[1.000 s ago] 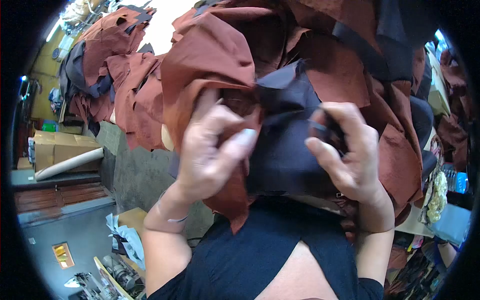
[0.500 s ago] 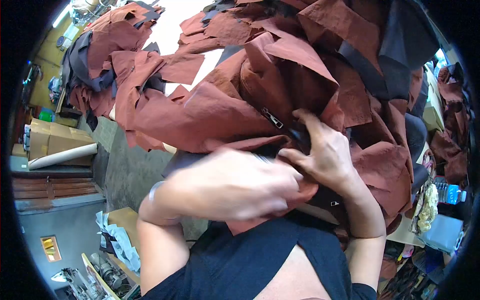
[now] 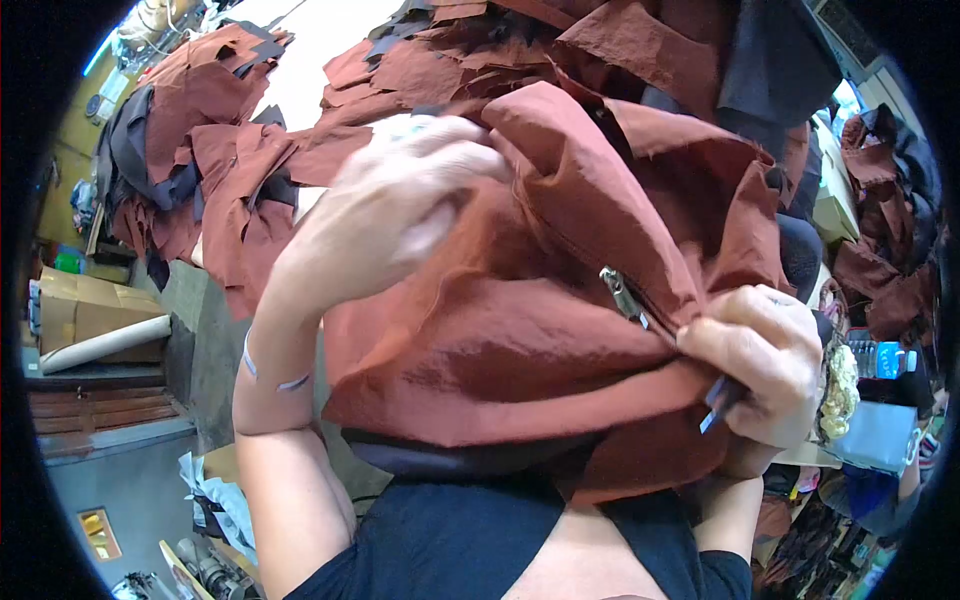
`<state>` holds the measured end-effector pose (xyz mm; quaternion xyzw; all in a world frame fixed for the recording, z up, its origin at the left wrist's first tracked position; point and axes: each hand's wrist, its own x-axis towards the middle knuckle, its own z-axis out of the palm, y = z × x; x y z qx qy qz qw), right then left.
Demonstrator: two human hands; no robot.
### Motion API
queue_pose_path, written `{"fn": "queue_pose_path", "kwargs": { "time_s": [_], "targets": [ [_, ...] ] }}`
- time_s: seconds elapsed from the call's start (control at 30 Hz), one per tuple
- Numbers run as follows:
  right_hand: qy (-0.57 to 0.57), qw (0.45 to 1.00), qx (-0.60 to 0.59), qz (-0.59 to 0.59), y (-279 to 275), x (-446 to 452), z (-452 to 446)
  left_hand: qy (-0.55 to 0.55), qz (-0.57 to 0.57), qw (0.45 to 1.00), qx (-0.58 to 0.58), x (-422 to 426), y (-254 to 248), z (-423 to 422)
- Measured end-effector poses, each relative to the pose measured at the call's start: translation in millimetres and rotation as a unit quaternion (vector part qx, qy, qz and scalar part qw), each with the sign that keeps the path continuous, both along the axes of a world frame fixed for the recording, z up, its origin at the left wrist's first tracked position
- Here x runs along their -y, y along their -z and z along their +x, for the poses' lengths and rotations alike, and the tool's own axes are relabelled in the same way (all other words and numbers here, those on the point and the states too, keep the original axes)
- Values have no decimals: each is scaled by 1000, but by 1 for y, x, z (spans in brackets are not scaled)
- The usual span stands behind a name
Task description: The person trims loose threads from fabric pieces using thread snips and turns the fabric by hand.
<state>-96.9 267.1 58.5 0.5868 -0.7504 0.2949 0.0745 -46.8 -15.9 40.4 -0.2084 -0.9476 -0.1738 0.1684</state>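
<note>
A reddish-brown fabric piece [image 3: 500, 340] with a zipper lies bunched across my lap and the table edge. Its metal zipper pull [image 3: 618, 292] hangs near the middle of the zipper line. My right hand [image 3: 755, 360] pinches the cloth at the zipper's lower right end. A small dark-and-pale strip [image 3: 713, 405] sticks out beneath those fingers; its kind is unclear. At the upper left, my left hand [image 3: 410, 210] is blurred, its fingertips by the fabric's upper edge. Whether they grip the cloth I cannot tell.
Behind lies a heap of reddish-brown pieces [image 3: 420, 75] and dark fabric [image 3: 775, 80] on a white tabletop [image 3: 305, 60]. Cardboard boxes [image 3: 100, 310] and a pale roll [image 3: 105, 345] stand at left. A plastic bottle [image 3: 880, 360] lies at right.
My left hand has moved up and left from beside the right hand. The right hand has shifted right and lower with the cloth, which is now spread wider, its zipper exposed.
</note>
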Motion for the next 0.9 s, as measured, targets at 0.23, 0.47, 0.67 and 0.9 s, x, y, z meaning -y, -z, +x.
{"fn": "queue_pose_path", "kwargs": {
  "time_s": [0.23, 0.47, 0.67, 0.9],
  "targets": [
    [-278, 951, 7, -138, -30, -46, -16, 160, 79, 975, 132, -29, 51, -28],
    [-318, 938, 79, -112, -37, -53, -30, 128, 35, 988, -84, -60, 54, -53],
    [-91, 967, 32, -237, -25, -80, -35, 146, -37, 986, -68, -59, 48, -81],
    [400, 889, -216, 62, -58, -119, -101, -256, -214, 904, -268, -4, -78, -108]
  ]
}}
